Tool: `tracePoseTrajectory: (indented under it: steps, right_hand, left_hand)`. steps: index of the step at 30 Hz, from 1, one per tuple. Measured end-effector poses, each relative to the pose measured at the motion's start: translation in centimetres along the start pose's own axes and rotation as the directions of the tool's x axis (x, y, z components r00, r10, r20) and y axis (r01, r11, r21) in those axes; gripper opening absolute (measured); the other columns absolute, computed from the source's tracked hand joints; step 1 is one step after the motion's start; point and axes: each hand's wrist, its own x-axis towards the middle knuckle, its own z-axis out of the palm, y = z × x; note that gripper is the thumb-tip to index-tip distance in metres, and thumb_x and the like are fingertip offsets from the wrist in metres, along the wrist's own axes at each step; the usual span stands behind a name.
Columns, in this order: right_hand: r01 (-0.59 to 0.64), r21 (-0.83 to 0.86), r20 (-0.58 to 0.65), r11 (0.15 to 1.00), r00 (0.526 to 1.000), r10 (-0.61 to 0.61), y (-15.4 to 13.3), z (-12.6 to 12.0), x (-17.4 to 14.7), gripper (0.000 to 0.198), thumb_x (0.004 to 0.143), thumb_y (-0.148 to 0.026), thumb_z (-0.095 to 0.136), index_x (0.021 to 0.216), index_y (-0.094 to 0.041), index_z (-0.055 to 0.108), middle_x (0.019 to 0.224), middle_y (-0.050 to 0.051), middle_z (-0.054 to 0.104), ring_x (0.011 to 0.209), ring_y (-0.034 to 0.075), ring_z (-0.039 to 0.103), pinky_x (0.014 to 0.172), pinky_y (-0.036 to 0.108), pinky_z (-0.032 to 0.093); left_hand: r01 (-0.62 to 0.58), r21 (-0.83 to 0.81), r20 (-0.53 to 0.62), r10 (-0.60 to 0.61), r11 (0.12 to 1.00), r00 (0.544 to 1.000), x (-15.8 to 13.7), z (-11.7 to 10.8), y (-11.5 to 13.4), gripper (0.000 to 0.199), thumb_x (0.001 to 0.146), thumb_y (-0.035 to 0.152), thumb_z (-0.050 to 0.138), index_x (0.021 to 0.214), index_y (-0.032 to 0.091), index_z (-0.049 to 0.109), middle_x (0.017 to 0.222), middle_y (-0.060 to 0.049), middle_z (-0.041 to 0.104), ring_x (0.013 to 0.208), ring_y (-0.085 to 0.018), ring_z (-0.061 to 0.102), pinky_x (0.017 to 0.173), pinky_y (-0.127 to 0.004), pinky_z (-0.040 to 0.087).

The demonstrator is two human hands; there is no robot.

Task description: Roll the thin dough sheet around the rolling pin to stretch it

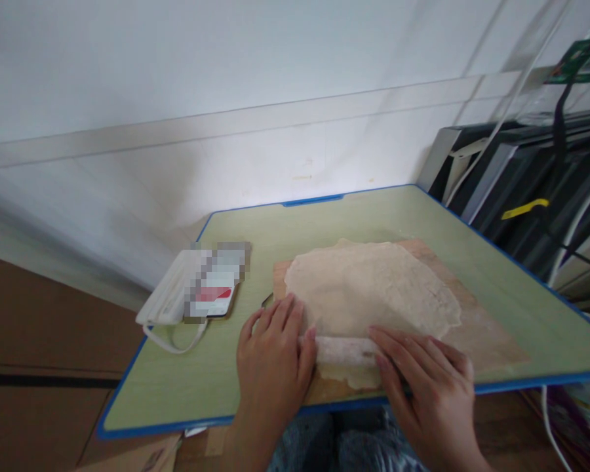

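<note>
A wide, thin sheet of dough (364,282) lies on a wooden board (491,341), its ragged edge spreading over much of the wood. Across the near part of the dough runs a pale, floury rolling pin (344,351). My left hand (275,357) is closed over the pin's left end, thumb along its near side. At the other end, my right hand (425,377) grips the pin with the fingers bent over it. Both palms hide the pin's ends. A strip of dough shows on the near side of the pin, close to the table's front edge.
The board rests on a light green table (177,387) with a blue rim. To the left are a phone (221,288), partly blurred, and a white case (170,288) with a strap. A white wall stands behind; dark flat panels (526,170) and cables are at the right.
</note>
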Motion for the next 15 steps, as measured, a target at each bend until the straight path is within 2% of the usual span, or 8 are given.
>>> tracePoseTrajectory:
  steps: [8, 15]
  right_hand:
    - [0.046, -0.007, 0.03, 0.999, 0.999, -0.046, 0.51, 0.06, -0.37, 0.021, 0.085, -0.02, 0.053, 0.103, -0.022, 0.063, 0.092, -0.002, 0.072, 0.081, 0.013, 0.064, 0.079, 0.031, 0.033]
    - [-0.001, -0.011, 0.006, 1.0, 1.0, 0.001, 0.07, 0.21, -0.34, 0.02, 0.088, -0.021, 0.048, 0.1, -0.022, 0.064, 0.091, -0.002, 0.072, 0.081, 0.015, 0.064, 0.08, 0.033, 0.033]
  left_hand:
    - [-0.005, -0.002, 0.003, 0.005, 1.0, 1.0, 0.01, 0.02, 0.01, 0.034, 0.087, 0.026, 0.039, 0.109, 0.016, 0.064, 0.12, -0.006, 0.063, 0.105, -0.026, 0.058, 0.092, -0.045, 0.038]
    - [-0.018, -0.001, -0.022, 0.018, 1.0, 1.0, -0.16, 0.14, -0.12, 0.036, 0.088, 0.027, 0.037, 0.109, 0.016, 0.064, 0.12, -0.006, 0.063, 0.105, -0.026, 0.058, 0.091, -0.044, 0.038]
